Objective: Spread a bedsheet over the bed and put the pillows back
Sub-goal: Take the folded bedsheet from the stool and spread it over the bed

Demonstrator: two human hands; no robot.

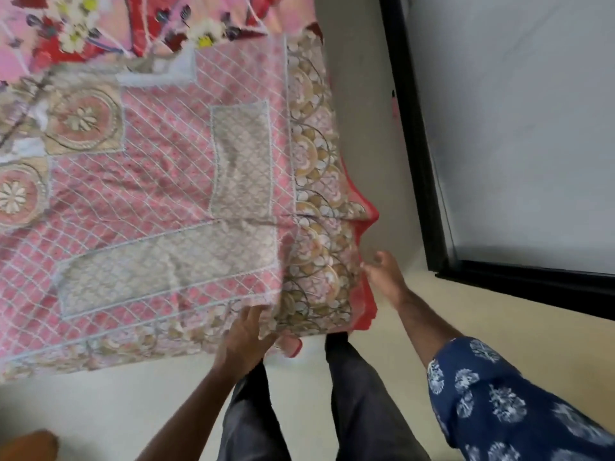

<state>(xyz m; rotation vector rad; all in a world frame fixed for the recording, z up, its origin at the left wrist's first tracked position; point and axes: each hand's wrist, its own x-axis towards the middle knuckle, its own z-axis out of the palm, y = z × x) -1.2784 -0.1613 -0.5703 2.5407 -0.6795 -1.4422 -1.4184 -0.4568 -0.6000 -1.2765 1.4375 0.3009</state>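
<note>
Bedsheet (159, 201) being spread over bed, near-right corner being gripped by left hand (243, 341) and right hand (382, 274), apart. Spreading judged partway; pillows not seen, placing pending.

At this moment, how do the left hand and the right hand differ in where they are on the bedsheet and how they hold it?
The left hand grips the bedsheet at its near bottom edge, fingers curled over the fabric; the right hand is at the side edge by the corner, higher in the frame. The left hand's grip is plain; the right hand's fingertips only meet the red border, and blur hides whether they pinch it. Both work the same corner.
</note>
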